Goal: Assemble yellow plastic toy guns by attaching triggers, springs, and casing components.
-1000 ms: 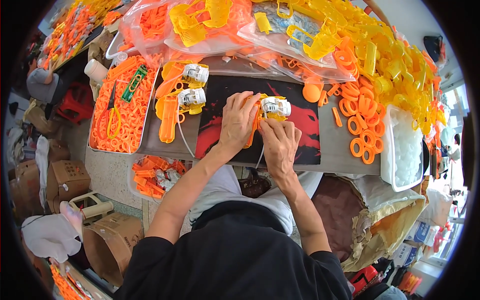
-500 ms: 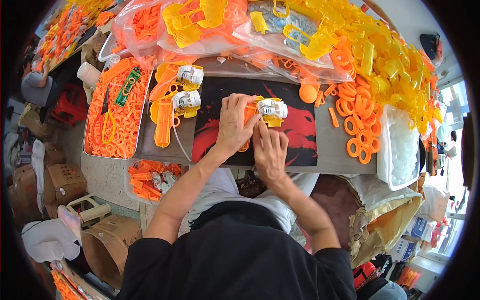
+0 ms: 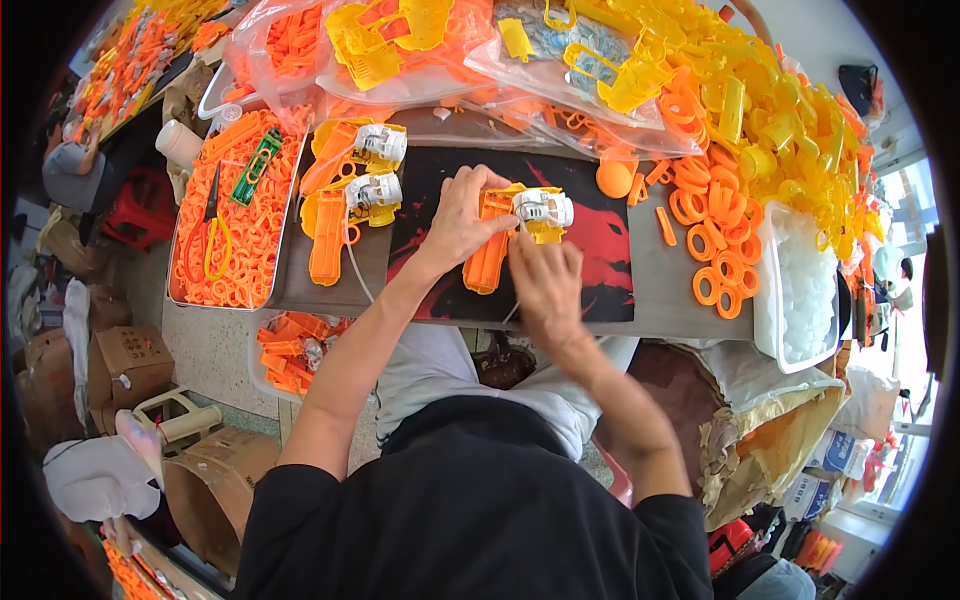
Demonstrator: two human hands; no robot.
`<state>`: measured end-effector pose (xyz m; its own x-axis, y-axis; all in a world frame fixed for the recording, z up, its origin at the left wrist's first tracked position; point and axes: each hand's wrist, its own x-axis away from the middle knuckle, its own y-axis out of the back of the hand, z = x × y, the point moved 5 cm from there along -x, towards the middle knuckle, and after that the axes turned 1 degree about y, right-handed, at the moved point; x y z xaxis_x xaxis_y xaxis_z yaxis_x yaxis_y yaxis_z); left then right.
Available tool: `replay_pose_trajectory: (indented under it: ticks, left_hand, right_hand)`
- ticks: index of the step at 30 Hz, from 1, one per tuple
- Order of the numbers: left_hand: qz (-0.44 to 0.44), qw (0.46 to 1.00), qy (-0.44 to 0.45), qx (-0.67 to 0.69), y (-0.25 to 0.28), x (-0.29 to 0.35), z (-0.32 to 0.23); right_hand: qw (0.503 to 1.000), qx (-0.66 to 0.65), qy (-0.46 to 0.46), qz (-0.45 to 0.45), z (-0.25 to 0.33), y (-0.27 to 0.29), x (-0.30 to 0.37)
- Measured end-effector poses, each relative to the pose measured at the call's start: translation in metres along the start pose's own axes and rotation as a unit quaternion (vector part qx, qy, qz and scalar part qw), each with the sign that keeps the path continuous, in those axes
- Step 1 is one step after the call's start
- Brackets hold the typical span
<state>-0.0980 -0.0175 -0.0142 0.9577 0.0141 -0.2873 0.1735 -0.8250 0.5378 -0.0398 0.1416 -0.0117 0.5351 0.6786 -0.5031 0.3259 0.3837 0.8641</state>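
Observation:
On the dark mat lies a toy-gun half (image 3: 486, 262) with an orange handle, a yellow shell and a white mechanism (image 3: 545, 207) at its right end. My left hand (image 3: 460, 222) grips it from the left, thumb pressed near the joint of handle and mechanism. Just right of the handle, my right hand (image 3: 545, 290) is closed and slightly blurred, its fingers at a thin white tube (image 3: 513, 311) that shows above and below them. Two similar toy-gun halves (image 3: 326, 240) lie to the left, a white tube trailing from one.
A tray of orange rings (image 3: 240, 285) at left carries scissors (image 3: 212, 230) and a green tool (image 3: 257, 167). Orange rings (image 3: 706, 287) and a white tub (image 3: 768, 330) of translucent pieces stand at right. Bags and yellow shells (image 3: 800, 150) fill the back. The black-and-red mat (image 3: 600, 290) lies before me.
My right hand has moved a little down and right from the mechanism, the tube now showing below it. The left hand has shifted slightly left, uncovering more of the orange handle.

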Motion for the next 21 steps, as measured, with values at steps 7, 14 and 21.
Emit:
replay_pose_trajectory:
  ticks: [7,14,21]
  left_hand:
    - [0.028,0.998,-0.031,-0.04,0.014,-0.005,0.012]
    - [0.002,0.983,-0.109,-0.147,0.017,-0.001,-0.004]
    - [-0.137,0.961,-0.141,-0.195,0.003,0.019,-0.05]
  right_hand:
    - [0.985,-0.113,-0.103,-0.078,-0.008,0.022,-0.01]
    - [0.984,-0.137,-0.111,-0.029,-0.054,-0.009,-0.024]
    - [0.987,-0.104,-0.114,-0.054,-0.047,-0.007,-0.026]
